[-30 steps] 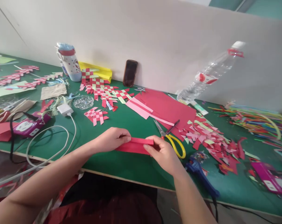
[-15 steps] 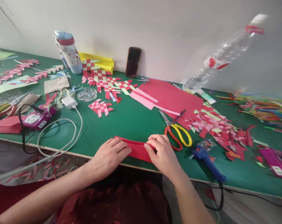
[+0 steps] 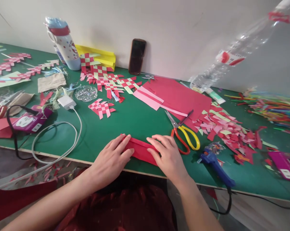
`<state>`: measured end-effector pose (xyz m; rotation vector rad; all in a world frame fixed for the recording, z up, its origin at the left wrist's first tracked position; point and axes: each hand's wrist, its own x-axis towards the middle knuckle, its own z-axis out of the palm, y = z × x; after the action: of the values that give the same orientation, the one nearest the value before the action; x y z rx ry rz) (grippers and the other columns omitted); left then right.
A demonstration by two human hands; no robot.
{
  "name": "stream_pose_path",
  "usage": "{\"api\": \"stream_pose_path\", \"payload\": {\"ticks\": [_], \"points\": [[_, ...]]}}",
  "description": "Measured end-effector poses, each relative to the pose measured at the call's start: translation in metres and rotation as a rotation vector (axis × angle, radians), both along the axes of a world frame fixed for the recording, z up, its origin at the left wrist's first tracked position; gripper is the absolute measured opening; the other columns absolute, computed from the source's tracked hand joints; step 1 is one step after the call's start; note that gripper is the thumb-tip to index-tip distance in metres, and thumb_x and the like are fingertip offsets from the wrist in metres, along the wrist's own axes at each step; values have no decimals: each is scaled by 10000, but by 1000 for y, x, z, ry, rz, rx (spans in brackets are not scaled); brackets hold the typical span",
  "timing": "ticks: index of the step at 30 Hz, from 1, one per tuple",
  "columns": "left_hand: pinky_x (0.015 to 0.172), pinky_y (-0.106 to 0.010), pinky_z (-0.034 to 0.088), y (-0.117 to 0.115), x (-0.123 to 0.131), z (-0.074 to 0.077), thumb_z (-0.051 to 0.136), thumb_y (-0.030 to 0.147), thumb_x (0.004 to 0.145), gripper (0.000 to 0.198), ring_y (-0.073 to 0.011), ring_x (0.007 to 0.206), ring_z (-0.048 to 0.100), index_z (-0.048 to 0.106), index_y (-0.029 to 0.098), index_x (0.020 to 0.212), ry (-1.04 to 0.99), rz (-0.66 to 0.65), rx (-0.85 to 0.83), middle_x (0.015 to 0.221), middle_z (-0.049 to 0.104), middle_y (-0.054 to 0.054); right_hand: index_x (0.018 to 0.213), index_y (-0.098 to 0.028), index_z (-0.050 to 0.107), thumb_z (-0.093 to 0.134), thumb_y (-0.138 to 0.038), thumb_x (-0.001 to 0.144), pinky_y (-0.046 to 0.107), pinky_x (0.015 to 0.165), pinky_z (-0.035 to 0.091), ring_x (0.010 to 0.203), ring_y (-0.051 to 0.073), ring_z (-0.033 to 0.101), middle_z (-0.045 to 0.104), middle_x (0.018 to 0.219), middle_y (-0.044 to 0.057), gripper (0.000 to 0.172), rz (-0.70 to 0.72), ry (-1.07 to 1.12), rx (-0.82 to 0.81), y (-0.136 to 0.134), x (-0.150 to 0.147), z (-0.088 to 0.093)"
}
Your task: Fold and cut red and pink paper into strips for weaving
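A folded red paper strip (image 3: pixel 141 150) lies flat on the green table (image 3: pixel 140 122) near its front edge. My left hand (image 3: pixel 112 158) rests on the strip's left end with fingers stretched flat. Over the strip's right end lies my right hand (image 3: pixel 166 156), fingers also extended and pressing down. Only the middle of the strip shows between the two hands.
Yellow-and-orange scissors (image 3: pixel 184 136) lie right of my hands, a blue glue gun (image 3: pixel 213 162) beyond them. Red paper sheets (image 3: pixel 178 98), paper scraps (image 3: pixel 225 131), woven red-and-white pieces (image 3: pixel 103 107), a phone (image 3: pixel 137 56), a flask (image 3: pixel 62 41), a white charger cable (image 3: pixel 63 128) and a clear bottle (image 3: pixel 241 48) surround them.
The red strip came down from pinched fingers onto the table near its front edge. Both hands opened out and now press flat on it.
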<state>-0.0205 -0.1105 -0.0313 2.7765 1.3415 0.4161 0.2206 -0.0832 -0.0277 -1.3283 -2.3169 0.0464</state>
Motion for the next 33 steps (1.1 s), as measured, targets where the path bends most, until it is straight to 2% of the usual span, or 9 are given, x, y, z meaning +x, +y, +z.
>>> {"api": "stream_pose_path", "payload": {"ticks": [4,9,14,17,20,23,27,31,33], "points": [[1019,-464,486,0,0,5,511,118,921,256,-338,1325,413,624,170,1145,-40,-3,43,1378,485,-161,1071,-222,717,555,-273,938,411,896,496,993,232,551,677,1121,85,216,17,-76,15,7,-3,4],[951,-425,511,-3,1,7,558,139,912,307,-267,1094,543,595,178,1214,27,-21,3,1177,634,-85,1077,-215,719,524,-297,954,413,871,508,977,231,579,678,1106,103,246,8,-91,-14,13,-5,5],[1010,-434,445,-4,1,1,534,138,923,303,-280,1218,504,593,197,1215,40,1,13,1347,588,-81,1106,-218,705,521,-267,956,405,884,509,978,225,594,687,1078,91,242,12,-52,-43,14,-3,6],[1012,-454,433,-3,1,1,530,131,919,305,-318,1329,429,593,201,1208,53,9,-14,1460,487,-131,1127,-197,689,527,-281,956,394,900,512,1005,223,596,684,1097,95,250,21,-16,-40,10,-3,10],[996,-464,440,0,2,5,515,147,931,267,-332,1340,425,604,200,1176,63,18,-51,1503,420,-173,1109,-212,692,587,-291,924,414,918,504,1037,234,588,689,1114,85,228,26,-16,-5,5,-4,16],[996,-470,442,5,2,11,479,174,952,226,-321,1312,455,627,203,1120,52,28,-91,1483,453,-160,1086,-226,698,598,-225,909,424,920,498,1023,231,593,702,1095,70,203,-2,-14,52,1,-6,22],[963,-471,472,9,-2,14,501,209,950,218,-313,1257,504,645,216,1114,2,0,-108,1428,517,-135,1073,-203,681,590,-154,903,390,893,508,958,203,600,707,1020,70,199,-20,112,157,-9,-9,29],[927,-453,501,9,-5,11,514,171,943,261,-293,1214,538,645,237,1158,-73,-19,-56,1297,599,-110,1034,-197,672,621,-211,900,370,841,509,916,200,607,704,962,58,143,107,99,-13,-27,-12,24],[908,-450,513,8,-6,9,515,160,941,263,-286,1163,565,655,232,1152,-105,-21,-30,1189,631,-101,1021,-206,681,602,-232,915,370,812,507,892,203,606,699,946,58,135,100,67,-102,-35,-12,17]]}}
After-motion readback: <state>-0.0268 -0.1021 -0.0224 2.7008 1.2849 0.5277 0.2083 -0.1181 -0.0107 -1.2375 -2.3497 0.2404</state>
